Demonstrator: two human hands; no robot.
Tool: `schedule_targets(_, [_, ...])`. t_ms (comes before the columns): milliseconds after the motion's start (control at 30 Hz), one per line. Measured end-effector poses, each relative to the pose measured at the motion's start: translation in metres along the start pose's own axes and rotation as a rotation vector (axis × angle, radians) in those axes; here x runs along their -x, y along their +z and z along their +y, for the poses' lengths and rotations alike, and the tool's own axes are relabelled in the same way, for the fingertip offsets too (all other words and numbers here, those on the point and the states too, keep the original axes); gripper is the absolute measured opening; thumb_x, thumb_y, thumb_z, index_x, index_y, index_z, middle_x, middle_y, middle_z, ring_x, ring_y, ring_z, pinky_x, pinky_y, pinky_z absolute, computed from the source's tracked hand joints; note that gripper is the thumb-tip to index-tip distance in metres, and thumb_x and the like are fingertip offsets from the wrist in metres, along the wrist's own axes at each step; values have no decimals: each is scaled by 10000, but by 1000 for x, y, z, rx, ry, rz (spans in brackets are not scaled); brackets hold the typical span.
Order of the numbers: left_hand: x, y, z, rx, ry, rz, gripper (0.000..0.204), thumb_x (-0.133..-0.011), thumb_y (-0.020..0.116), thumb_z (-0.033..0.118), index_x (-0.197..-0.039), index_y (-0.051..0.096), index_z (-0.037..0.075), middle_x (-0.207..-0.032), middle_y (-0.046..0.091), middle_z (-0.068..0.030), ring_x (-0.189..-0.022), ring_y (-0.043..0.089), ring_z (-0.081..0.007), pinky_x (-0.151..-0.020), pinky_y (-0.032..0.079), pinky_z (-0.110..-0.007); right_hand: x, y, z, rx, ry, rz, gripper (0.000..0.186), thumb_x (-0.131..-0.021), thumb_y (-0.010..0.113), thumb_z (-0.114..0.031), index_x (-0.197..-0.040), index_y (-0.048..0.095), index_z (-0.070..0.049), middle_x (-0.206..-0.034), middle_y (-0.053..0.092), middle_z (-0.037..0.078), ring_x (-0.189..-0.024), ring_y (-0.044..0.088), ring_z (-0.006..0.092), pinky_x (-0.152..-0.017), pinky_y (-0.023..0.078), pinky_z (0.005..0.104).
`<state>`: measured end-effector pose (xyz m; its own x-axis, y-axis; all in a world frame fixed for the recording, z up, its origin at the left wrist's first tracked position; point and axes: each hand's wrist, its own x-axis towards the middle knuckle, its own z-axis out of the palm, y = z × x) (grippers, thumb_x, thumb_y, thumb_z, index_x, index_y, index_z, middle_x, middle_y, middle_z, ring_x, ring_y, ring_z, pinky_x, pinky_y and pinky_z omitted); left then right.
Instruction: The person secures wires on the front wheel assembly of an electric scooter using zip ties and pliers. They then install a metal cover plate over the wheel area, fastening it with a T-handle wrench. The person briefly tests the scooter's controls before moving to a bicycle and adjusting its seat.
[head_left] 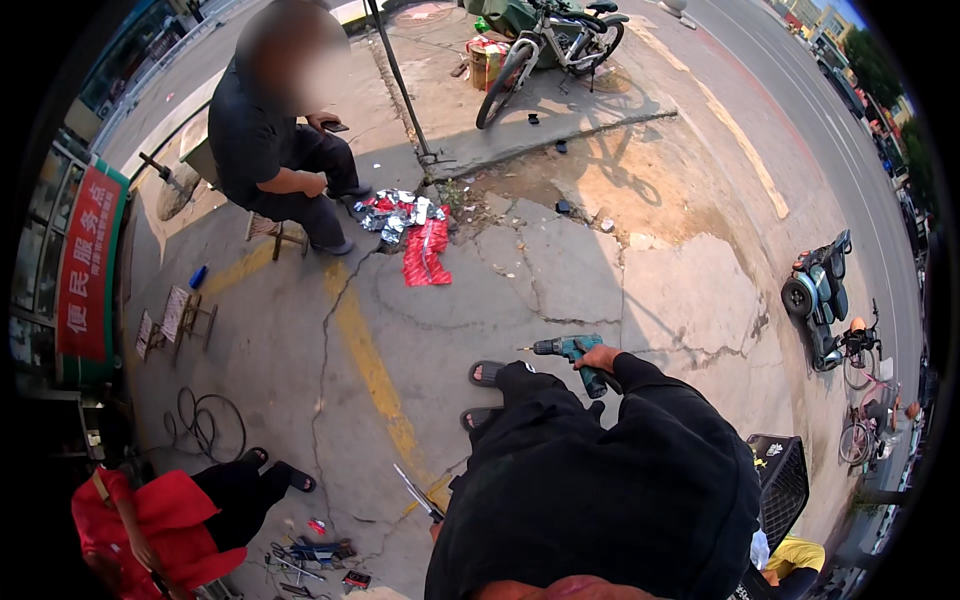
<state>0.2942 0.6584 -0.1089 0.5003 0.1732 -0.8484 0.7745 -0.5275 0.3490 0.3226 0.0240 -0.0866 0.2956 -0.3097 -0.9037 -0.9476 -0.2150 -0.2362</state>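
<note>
My right hand (600,358) is wrapped round the grip of a teal and black cordless drill (566,349). A thin bit at the drill's front points left, above my sandalled foot (485,373). At the lower left of my dark-clothed body, my left hand (436,530) is mostly hidden behind clothing, closed on long thin silver tools (412,487) that angle up and left; their exact kind is unclear. On the cracked pavement beyond the drill lie red wrappers (428,262) and crumpled foil (395,208).
A seated person (250,140) holds a phone; another in red (150,520) is near tools (310,560) and cable (205,425). Stools (180,320) stand left; a bicycle (540,60) stands ahead; a scooter (815,305) stands right. A person in yellow (795,555) is lower right.
</note>
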Motion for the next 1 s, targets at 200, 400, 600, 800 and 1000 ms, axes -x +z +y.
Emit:
schedule_targets(200, [2,10,-3,2,-21,2,364,-812,648,267,-936,669,-74,-782,663,-161,-728,600,-209,-688,488,-372,9,-6,-36,163,-85,-21,725,-626,775,-535,-1072,690,30,-1081,678,183,-978,641,291,-864,483,379])
schedule_targets(400, [3,10,0,-14,-24,-3,367,-810,651,272,-932,670,-74,-785,665,-164,-730,602,-206,-686,488,-373,-7,1,-21,199,-84,-26,723,-630,771,-534,-1098,688,11,-1118,674,181,-1003,642,293,-874,483,383])
schedule_targets(600, [6,11,-1,-35,-26,-17,371,-808,654,277,-928,671,-74,-789,668,-166,-731,605,-204,-684,488,-374,4,-4,-15,157,24,-42,736,-647,762,-544,-1135,675,1,-1153,662,168,-1045,636,288,-894,479,373])
schedule_targets(800, [11,15,-1,-54,-31,-19,375,-805,656,282,-925,671,-73,-792,671,-168,-733,608,-202,-682,488,-375,7,-8,-9,124,-19,-44,718,-637,780,-525,-1103,679,11,-1080,671,164,-948,640,270,-836,488,373])
schedule_targets(1000, [20,17,7,-47,-36,7,379,-803,659,286,-921,672,-73,-796,674,-170,-734,610,-199,-680,488,-376,-10,-12,1,114,24,-90,684,-664,775,-507,-1087,673,21,-1036,676,146,-889,652,251,-799,497,366])
